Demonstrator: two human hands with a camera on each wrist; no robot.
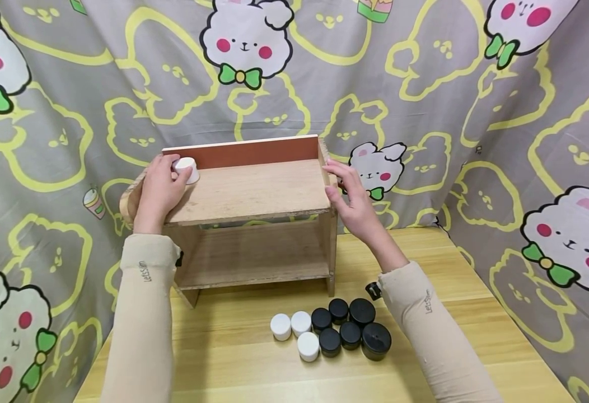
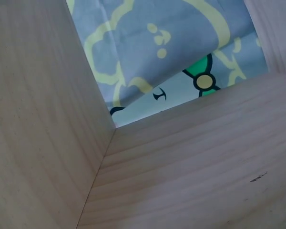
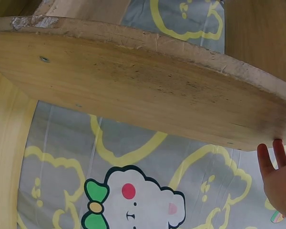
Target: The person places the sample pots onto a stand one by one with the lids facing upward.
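Observation:
A two-tier wooden shelf (image 1: pixel 254 193) stands on the table in the head view. At the back left corner of its top board, my left hand (image 1: pixel 159 189) holds a small white round jar (image 1: pixel 187 170) between thumb and fingers, partly covering it. My right hand (image 1: pixel 353 201) rests on the shelf's right side panel (image 1: pixel 332 246), fingertips at its upper edge. Two fairly straight fingers (image 3: pixel 271 155) of that hand touch the panel's outer face (image 3: pixel 148 90) in the right wrist view. Only the shelf's inner boards (image 2: pixel 190 157) and cloth appear in the left wrist view, without the hand.
In front of the shelf, three white jars (image 1: pixel 308 346) and several black jars (image 1: pixel 330 342) of differing sizes stand grouped on the wooden table (image 1: pixel 234 358). A red-brown back board (image 1: pixel 254 152) borders the top tier. Patterned cloth (image 1: pixel 173 73) hangs behind and at both sides.

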